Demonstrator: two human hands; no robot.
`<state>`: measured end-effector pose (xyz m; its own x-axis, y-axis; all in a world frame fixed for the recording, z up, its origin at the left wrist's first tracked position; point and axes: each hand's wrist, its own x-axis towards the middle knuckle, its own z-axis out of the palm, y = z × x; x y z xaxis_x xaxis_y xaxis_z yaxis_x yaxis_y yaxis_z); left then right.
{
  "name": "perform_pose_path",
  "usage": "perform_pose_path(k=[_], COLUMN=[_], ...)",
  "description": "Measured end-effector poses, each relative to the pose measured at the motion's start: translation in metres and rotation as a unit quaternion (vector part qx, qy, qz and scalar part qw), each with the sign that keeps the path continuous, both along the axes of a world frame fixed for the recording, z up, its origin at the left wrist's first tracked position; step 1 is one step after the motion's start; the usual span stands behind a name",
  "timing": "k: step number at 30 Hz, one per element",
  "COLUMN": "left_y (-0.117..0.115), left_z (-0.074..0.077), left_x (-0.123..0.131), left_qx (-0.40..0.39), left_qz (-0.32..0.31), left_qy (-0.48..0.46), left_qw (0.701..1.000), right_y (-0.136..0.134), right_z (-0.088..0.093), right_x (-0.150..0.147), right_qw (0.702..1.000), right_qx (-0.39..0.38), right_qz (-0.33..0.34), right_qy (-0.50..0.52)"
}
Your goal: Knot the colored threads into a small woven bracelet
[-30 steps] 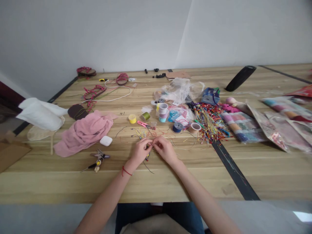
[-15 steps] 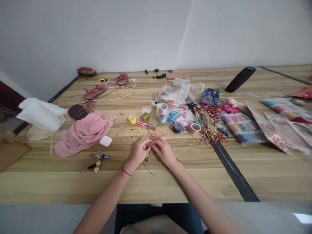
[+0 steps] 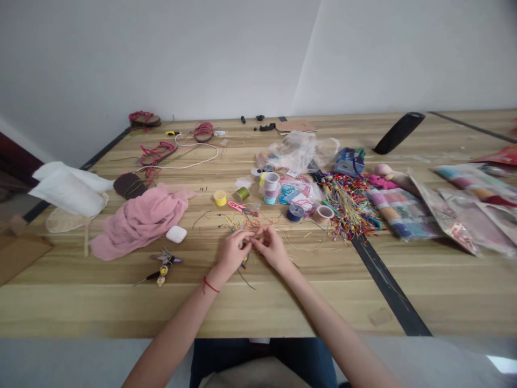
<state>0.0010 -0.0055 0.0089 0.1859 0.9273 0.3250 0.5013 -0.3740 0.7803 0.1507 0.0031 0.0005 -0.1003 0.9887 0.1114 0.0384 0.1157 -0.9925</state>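
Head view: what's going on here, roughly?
A person sits at a light wooden table, the bare left hand and bare right hand brought together at the fingertips among loose, thin coloured threads. Whatever is between the fingertips is too small to make out. Just beyond the hands lie a pink-handled cutting tool and an olive-green thread spool. A tangled heap of multicoloured threads lies farther right, and a crumpled pink cloth left.

Over the wooden table (image 3: 121, 308), the left hand (image 3: 233, 251) and the right hand (image 3: 272, 249) pinch thin cords (image 3: 245, 262), fingertips nearly meeting, with pink-handled snips (image 3: 236, 206) and a navy thread spool (image 3: 294, 214) beyond, multicoloured cords (image 3: 350, 207) heaped rightward.
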Motion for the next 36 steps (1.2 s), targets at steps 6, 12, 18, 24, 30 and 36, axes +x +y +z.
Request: perform_pose_path(k=[6, 12, 18, 24, 30, 36], left_y=[0.000, -0.001, -0.001, 0.000, 0.000, 0.000], left_z=[0.000, 0.001, 0.003, 0.002, 0.001, 0.004], left_x=[0.001, 0.001, 0.000, -0.001, -0.001, 0.000], left_qx=[0.002, -0.004, 0.003, 0.007, 0.016, 0.005], left_qz=[-0.008, -0.011, -0.028, -0.032, -0.030, -0.023], left_qy=[-0.033, -0.025, 0.007, 0.044, 0.041, 0.038], left_qw=[0.999, 1.000, 1.000, 0.998, 0.999, 0.999], right_y=[0.005, 0.004, 0.001, -0.001, -0.002, -0.004], right_z=[0.002, 0.001, 0.000, 0.003, 0.008, 0.015], right_x=[0.002, 0.003, 0.006, 0.007, 0.009, 0.016], right_qw=[0.988, 0.994, 0.994, 0.988, 0.982, 0.939], right_qx=[-0.080, -0.034, 0.056, 0.069, 0.094, 0.225], right_qz=[0.060, 0.071, 0.057, 0.037, 0.029, 0.050], right_qy=[0.116, 0.075, -0.071, -0.133, -0.160, -0.254])
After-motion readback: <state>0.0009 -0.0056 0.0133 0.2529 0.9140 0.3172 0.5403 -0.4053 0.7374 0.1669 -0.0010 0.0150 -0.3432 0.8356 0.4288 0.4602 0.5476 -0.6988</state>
